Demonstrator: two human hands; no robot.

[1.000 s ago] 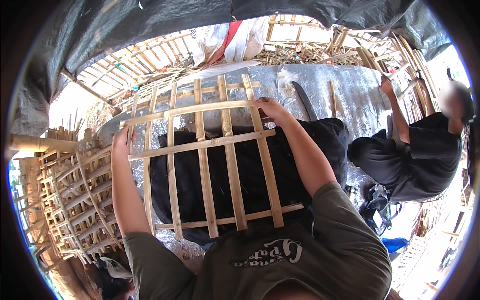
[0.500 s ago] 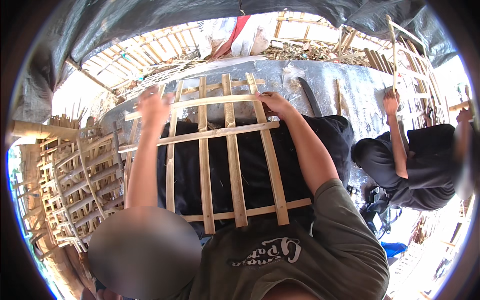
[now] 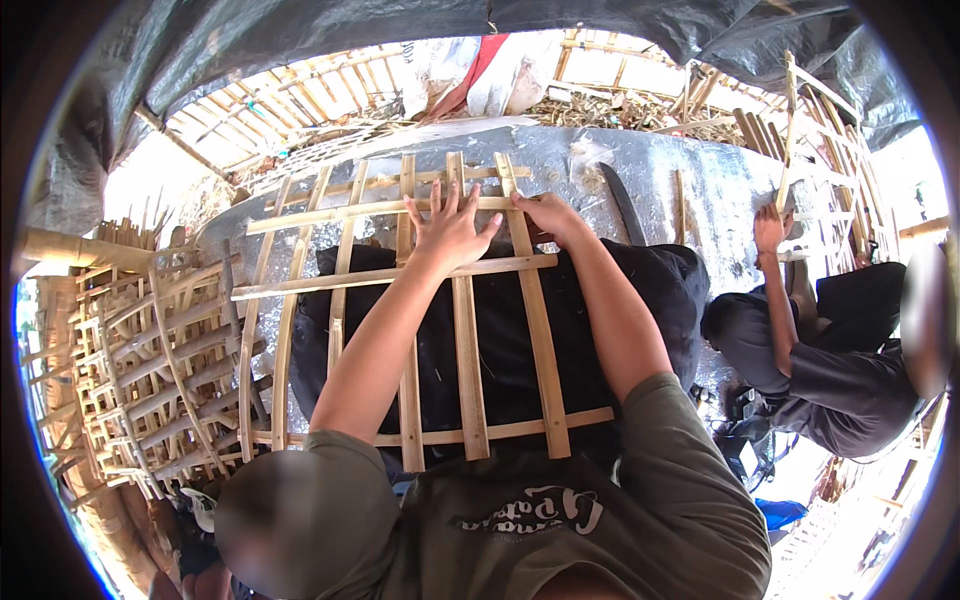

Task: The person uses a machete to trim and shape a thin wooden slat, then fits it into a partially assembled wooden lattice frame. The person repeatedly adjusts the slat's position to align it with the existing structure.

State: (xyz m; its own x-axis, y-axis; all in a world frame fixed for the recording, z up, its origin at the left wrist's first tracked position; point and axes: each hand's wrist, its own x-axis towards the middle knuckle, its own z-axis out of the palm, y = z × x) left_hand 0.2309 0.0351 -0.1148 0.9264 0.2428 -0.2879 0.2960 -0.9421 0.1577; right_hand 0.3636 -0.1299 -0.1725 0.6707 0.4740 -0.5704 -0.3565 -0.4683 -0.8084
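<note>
A lattice of pale bamboo slats [image 3: 465, 350] lies over a black cloth-covered mound [image 3: 500, 330] in front of me. My left hand [image 3: 447, 232] lies flat with fingers spread on the upper middle of the lattice, across two upright slats. My right hand [image 3: 548, 215] grips the upper crosswise slat near the top right upright slat. Both forearms reach out from my olive shirt at the bottom.
A silver tarp [image 3: 650, 190] covers the ground behind the lattice, with a dark curved blade [image 3: 628, 205] on it. Stacked finished bamboo lattices [image 3: 150, 360] stand at left. A person in black [image 3: 820, 350] crouches at right, hand on another bamboo frame [image 3: 800, 130].
My left hand has moved from the lattice's left edge across to its upper middle, next to my right hand. The lattice has shifted slightly. The person at right lowered their raised arm.
</note>
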